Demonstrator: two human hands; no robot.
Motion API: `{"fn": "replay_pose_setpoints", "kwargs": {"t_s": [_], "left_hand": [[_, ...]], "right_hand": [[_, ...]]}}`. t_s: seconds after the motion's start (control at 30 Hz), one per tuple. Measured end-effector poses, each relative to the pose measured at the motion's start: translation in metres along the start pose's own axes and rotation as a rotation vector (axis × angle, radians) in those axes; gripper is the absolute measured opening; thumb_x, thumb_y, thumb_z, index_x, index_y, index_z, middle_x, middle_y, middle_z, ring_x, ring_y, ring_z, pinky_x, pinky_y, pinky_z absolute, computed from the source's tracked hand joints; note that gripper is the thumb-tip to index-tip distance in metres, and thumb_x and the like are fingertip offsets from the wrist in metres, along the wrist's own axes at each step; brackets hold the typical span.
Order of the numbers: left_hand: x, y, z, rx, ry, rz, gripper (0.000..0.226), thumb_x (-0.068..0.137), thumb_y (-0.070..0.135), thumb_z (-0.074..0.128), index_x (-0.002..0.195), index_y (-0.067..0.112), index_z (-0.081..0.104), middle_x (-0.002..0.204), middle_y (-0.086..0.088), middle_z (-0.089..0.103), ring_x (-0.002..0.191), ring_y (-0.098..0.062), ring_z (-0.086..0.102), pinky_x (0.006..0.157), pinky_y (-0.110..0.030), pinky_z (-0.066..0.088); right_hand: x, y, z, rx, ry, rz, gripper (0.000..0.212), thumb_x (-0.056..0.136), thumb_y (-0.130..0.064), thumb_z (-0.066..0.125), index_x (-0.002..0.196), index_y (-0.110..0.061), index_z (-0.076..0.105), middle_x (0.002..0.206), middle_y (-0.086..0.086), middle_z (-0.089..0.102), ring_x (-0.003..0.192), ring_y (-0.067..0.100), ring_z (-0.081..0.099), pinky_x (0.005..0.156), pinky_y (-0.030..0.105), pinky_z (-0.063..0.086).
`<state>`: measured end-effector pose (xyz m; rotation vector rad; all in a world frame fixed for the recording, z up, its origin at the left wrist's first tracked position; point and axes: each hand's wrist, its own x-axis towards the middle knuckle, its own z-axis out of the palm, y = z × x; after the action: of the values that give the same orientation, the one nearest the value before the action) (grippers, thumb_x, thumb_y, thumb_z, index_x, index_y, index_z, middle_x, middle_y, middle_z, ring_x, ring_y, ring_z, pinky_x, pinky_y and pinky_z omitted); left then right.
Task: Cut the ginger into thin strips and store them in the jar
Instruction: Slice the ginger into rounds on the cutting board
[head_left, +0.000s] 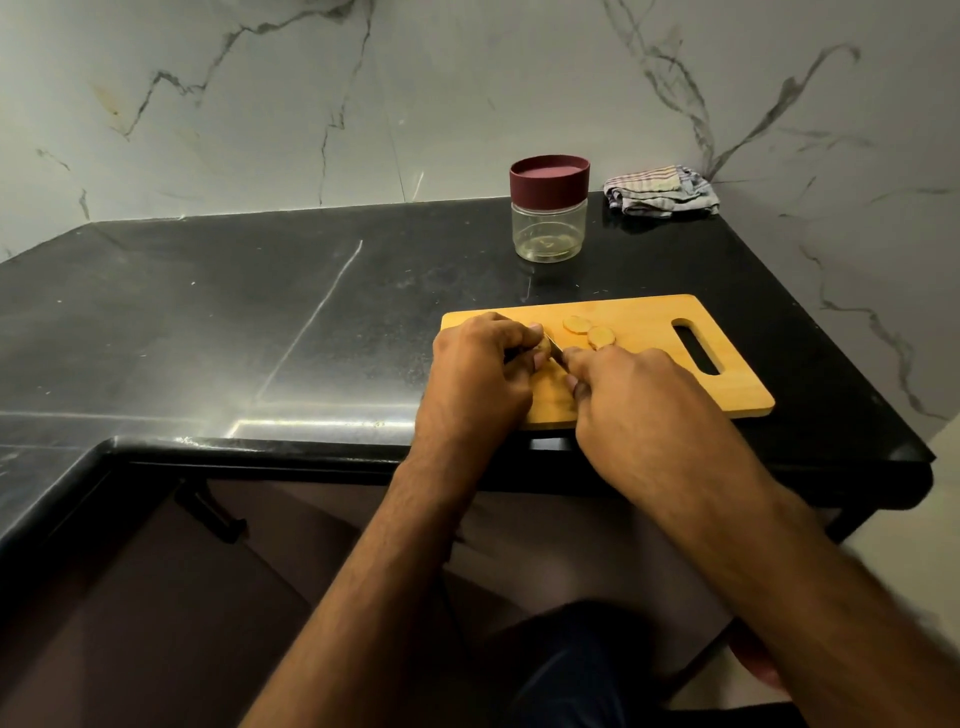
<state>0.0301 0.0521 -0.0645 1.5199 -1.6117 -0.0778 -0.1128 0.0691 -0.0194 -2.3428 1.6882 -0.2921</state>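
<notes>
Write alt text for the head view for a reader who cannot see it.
Two hands cut ginger on a wooden board: the left hand holds the piece, the right hand the knife. A lidded jar stands behind.

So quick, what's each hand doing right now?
Left hand: fingers curled round a piece of ginger on the cutting board.
Right hand: grips the knife.

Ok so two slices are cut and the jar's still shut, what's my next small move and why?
Probably press the knife down for another slice. Your left hand holds the ginger piece on the cutting board, your right hand grips the knife against it, and only two slices lie cut, none yet in strips.
</notes>
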Motion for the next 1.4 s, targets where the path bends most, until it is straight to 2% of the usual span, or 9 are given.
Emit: {"fn": "replay_pose_setpoints", "kwargs": {"t_s": [0.17,0.3,0.43,0.6,0.77,0.87,1.13,1.27,1.4], "left_hand": [[0.002,-0.003,0.000,-0.019,0.004,0.014,0.015,0.087,0.008,0.075,0.101,0.011,0.080,0.099,0.002,0.075,0.088,-0.004,0.067,0.084,-0.012,0.053],[0.000,0.000,0.001,0.002,0.016,0.007,0.013,0.088,0.010,0.075,0.100,0.012,0.080,0.095,0.003,0.074,0.080,-0.002,0.064,0.076,-0.004,0.047],[-0.003,0.004,0.002,0.023,0.027,-0.019,0.013,0.089,0.011,0.073,0.100,0.012,0.080,0.096,0.003,0.074,0.083,-0.004,0.065,0.074,-0.004,0.046],[-0.004,0.007,0.002,0.013,0.006,-0.013,0.014,0.090,0.011,0.072,0.101,0.011,0.080,0.099,0.003,0.073,0.087,-0.005,0.066,0.079,-0.009,0.050],[-0.002,0.004,0.001,-0.008,0.004,0.007,0.012,0.089,0.011,0.074,0.100,0.012,0.080,0.096,0.003,0.074,0.086,-0.004,0.066,0.079,-0.007,0.047],[-0.001,0.003,0.001,-0.009,0.005,0.003,0.014,0.088,0.014,0.075,0.102,0.012,0.080,0.097,0.003,0.074,0.084,-0.001,0.065,0.080,-0.005,0.047],[-0.003,0.011,-0.002,0.017,-0.014,-0.030,0.022,0.091,0.016,0.073,0.112,0.011,0.076,0.111,0.001,0.074,0.096,-0.004,0.066,0.093,-0.021,0.054],[-0.004,0.011,-0.001,0.035,-0.015,-0.016,0.023,0.091,0.017,0.073,0.114,0.010,0.075,0.112,0.000,0.073,0.094,-0.002,0.063,0.090,-0.017,0.053],[-0.004,0.009,0.000,0.036,-0.017,0.004,0.022,0.091,0.017,0.073,0.111,0.010,0.076,0.110,0.001,0.073,0.084,0.004,0.060,0.082,-0.005,0.048]], "right_hand": [[0.019,-0.005,-0.004,-0.091,-0.054,0.042,0.038,0.093,-0.025,0.057,0.130,-0.028,0.051,0.091,0.002,0.049,0.080,0.017,0.048,0.063,0.030,0.041],[0.017,0.001,-0.002,-0.050,-0.002,0.027,0.036,0.093,-0.023,0.055,0.128,-0.033,0.053,0.081,-0.003,0.044,0.067,0.013,0.042,0.052,0.026,0.035],[0.008,0.001,-0.007,-0.056,-0.080,0.016,0.042,0.094,-0.023,0.056,0.134,-0.031,0.048,0.089,0.001,0.047,0.084,0.017,0.049,0.065,0.029,0.043],[-0.003,0.003,-0.001,-0.063,-0.035,0.002,0.047,0.096,-0.023,0.053,0.140,-0.032,0.039,0.074,-0.004,0.033,0.071,0.012,0.042,0.057,0.024,0.038],[0.002,0.001,-0.004,-0.086,-0.016,0.007,0.043,0.095,-0.023,0.054,0.136,-0.030,0.046,0.081,-0.003,0.039,0.076,0.014,0.043,0.062,0.028,0.040],[0.007,0.000,-0.005,-0.080,-0.016,0.012,0.041,0.094,-0.023,0.056,0.133,-0.030,0.050,0.079,-0.002,0.039,0.070,0.013,0.042,0.060,0.029,0.039],[-0.019,0.015,-0.008,-0.084,-0.025,-0.019,0.040,0.095,-0.024,0.054,0.134,-0.031,0.049,0.082,-0.004,0.048,0.069,0.012,0.047,0.050,0.023,0.037],[-0.024,0.019,-0.014,-0.099,-0.094,0.002,0.041,0.095,-0.025,0.056,0.135,-0.030,0.047,0.094,-0.001,0.054,0.082,0.015,0.054,0.061,0.027,0.044],[-0.025,0.021,-0.009,-0.035,-0.041,0.010,0.040,0.096,-0.023,0.054,0.134,-0.031,0.048,0.094,0.000,0.054,0.081,0.015,0.054,0.054,0.025,0.040]]}}
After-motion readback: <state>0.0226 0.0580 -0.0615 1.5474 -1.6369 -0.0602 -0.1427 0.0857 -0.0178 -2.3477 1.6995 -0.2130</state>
